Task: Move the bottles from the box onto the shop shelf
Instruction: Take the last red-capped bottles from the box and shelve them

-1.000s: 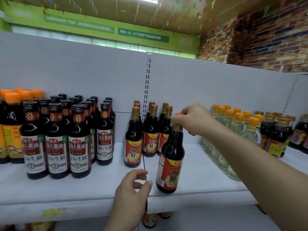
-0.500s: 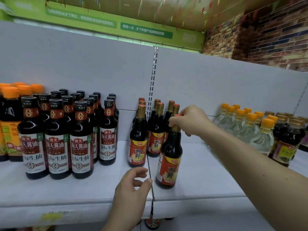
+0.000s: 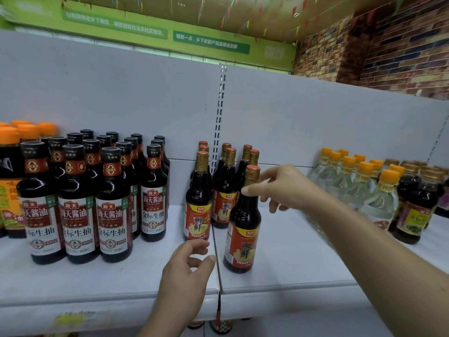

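A dark sauce bottle point(image 3: 243, 227) with a red-and-yellow label and a gold neck stands upright on the white shop shelf point(image 3: 291, 268), in front of several matching bottles point(image 3: 224, 190). My right hand point(image 3: 279, 188) hovers just right of its neck, fingers spread and off the bottle. Lower down, my left hand point(image 3: 187, 268) is held over the shelf's front edge with loosely curled fingers, holding nothing. The box is out of view.
Black-capped soy sauce bottles point(image 3: 77, 203) fill the shelf's left side, with orange-capped ones point(image 3: 12, 178) at the far left. Clear orange-capped bottles point(image 3: 359, 188) and dark jars point(image 3: 418, 210) stand at the right. A slotted upright point(image 3: 220, 113) splits the back panel.
My right hand has let go of the front bottle's cap and opened beside the neck. The bottle now stands alone on the shelf. My left hand has barely moved.
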`<action>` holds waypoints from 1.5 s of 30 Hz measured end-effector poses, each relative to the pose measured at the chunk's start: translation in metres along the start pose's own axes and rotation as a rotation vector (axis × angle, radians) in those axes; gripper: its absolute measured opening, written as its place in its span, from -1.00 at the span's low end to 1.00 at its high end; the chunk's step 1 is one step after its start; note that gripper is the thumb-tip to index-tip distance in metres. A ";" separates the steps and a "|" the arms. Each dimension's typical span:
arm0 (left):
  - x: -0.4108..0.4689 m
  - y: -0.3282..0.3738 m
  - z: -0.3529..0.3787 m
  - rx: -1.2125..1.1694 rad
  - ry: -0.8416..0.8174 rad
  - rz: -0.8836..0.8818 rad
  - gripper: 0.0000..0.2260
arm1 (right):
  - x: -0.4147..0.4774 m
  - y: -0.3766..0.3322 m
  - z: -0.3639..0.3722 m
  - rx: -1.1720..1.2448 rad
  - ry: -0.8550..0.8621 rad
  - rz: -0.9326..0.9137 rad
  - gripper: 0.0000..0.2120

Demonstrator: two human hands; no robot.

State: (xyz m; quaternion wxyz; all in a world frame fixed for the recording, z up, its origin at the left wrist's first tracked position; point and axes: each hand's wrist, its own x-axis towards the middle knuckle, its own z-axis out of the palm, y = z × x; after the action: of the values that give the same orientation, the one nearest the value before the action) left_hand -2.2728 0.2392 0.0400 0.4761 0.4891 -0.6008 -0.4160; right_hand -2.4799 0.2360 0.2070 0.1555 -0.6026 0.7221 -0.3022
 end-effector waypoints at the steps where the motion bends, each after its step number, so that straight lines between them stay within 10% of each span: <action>1: 0.001 -0.001 -0.001 0.002 0.007 0.003 -0.85 | -0.003 0.010 0.002 0.035 -0.032 0.019 -0.53; 11: 0.011 -0.002 -0.007 -0.002 0.039 0.013 -0.85 | -0.031 0.090 0.089 0.275 0.015 0.077 -0.21; 45: 0.026 -0.011 -0.012 0.016 0.033 0.009 -0.86 | 0.002 0.091 0.134 0.423 0.155 0.040 -0.29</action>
State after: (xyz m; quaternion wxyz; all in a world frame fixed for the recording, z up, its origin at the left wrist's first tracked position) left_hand -2.2608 0.2115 0.0365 0.4840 0.4968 -0.5985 -0.4009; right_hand -2.4715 0.2092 0.0475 0.2284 -0.5172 0.6640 -0.4893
